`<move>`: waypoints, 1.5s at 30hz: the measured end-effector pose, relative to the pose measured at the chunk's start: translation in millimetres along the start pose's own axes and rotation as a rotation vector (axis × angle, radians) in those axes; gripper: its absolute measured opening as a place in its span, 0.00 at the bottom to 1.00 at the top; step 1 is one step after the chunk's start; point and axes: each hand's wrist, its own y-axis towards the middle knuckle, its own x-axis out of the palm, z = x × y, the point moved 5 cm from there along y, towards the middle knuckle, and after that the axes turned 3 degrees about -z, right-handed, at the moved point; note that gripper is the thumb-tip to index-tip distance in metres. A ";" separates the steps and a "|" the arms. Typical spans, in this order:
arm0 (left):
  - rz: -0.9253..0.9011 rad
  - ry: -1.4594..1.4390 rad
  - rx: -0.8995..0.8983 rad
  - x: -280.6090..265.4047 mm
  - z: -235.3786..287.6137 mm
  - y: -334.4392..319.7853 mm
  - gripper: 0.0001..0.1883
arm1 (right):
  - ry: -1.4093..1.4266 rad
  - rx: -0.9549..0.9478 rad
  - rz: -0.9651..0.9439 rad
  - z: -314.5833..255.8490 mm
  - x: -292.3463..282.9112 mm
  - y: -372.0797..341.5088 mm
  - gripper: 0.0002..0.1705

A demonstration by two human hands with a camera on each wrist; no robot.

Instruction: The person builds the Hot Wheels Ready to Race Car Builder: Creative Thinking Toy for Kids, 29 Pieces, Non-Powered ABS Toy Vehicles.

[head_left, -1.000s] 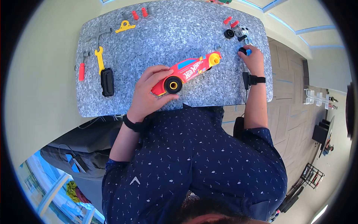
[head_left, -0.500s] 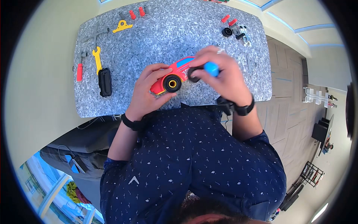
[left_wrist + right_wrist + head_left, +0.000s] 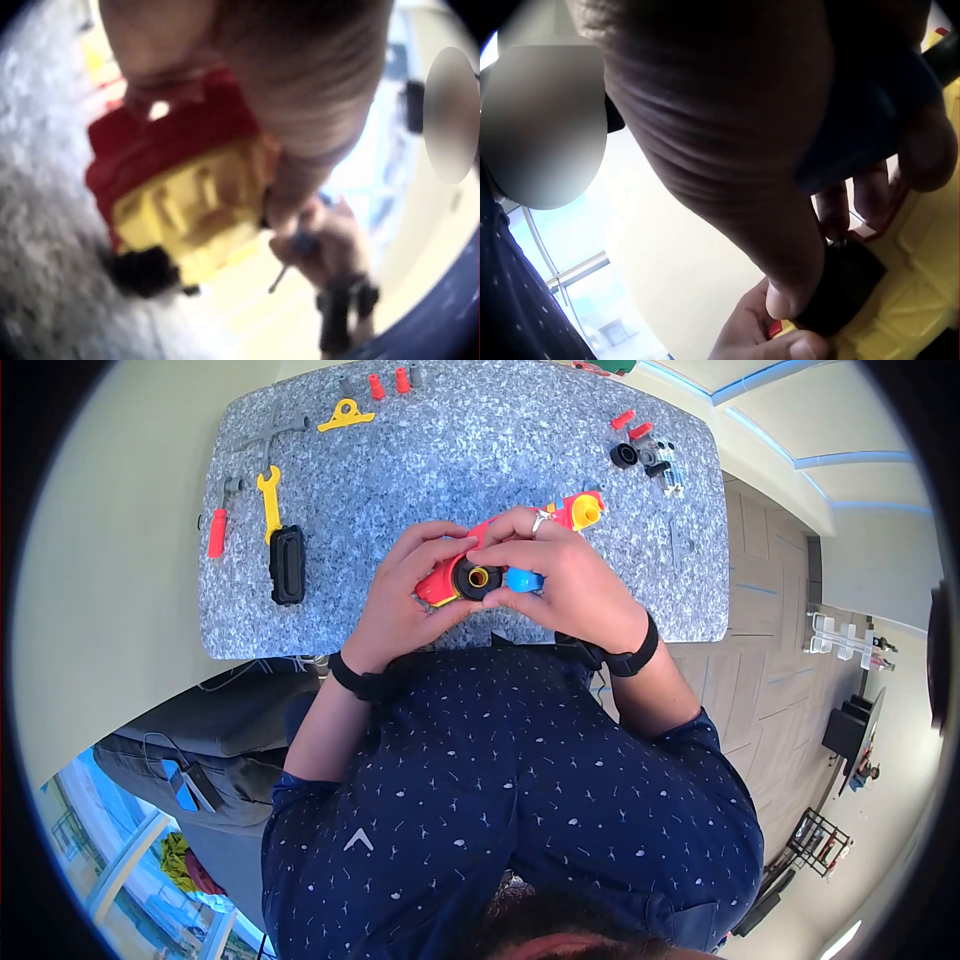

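A red and yellow toy car (image 3: 474,540) is held over the table's near side. My left hand (image 3: 405,582) grips its rear end, thumb below and fingers over the top. Dark wheel (image 3: 478,577) with a yellow hub shows between both hands. Thumb and forefinger of my right hand (image 3: 568,582) are at this wheel's edge. A blue-handled tool (image 3: 524,580) sits in the same hand; in the left wrist view a thin dark shaft (image 3: 278,280) sticks out beside that hand. The car's yellow underside (image 3: 202,199) faces the left wrist camera. My right fingers hide the car's middle.
A yellow wrench (image 3: 269,500), a black case-like part (image 3: 287,565) and a red-handled screwdriver (image 3: 217,532) lie at left. Farther back are a yellow bracket (image 3: 346,416) and red cone-shaped pieces (image 3: 402,380). A black wheel (image 3: 624,455) and several small parts lie at back right.
My right hand has come from the table's right side to the car's wheel, bringing the blue-handled tool and a black piece. My left hand keeps hold of the car's rear.
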 end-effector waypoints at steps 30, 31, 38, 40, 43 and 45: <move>-0.007 0.012 -0.053 0.9 -2.5 -1.4 0.39 | -0.625 0.492 0.603 176.2 -132.6 -100.9 0.24; -0.009 0.012 -0.053 1.1 -1.9 -0.6 0.39 | -0.638 0.520 0.593 190.9 -131.0 -102.2 0.26; -0.024 0.058 -0.047 -0.2 2.8 0.1 0.38 | -0.646 0.627 0.485 225.9 -141.7 -89.0 0.34; -0.029 0.066 -0.042 -1.3 4.4 0.6 0.38 | -0.646 0.660 0.548 209.7 -147.5 -84.9 0.34; -0.034 0.047 -0.042 -2.7 6.1 1.4 0.39 | -0.479 0.494 0.664 180.9 -145.2 -83.3 0.30; -0.038 0.037 -0.047 -3.3 8.6 1.9 0.40 | -0.018 0.389 0.674 136.8 -131.6 -71.8 0.24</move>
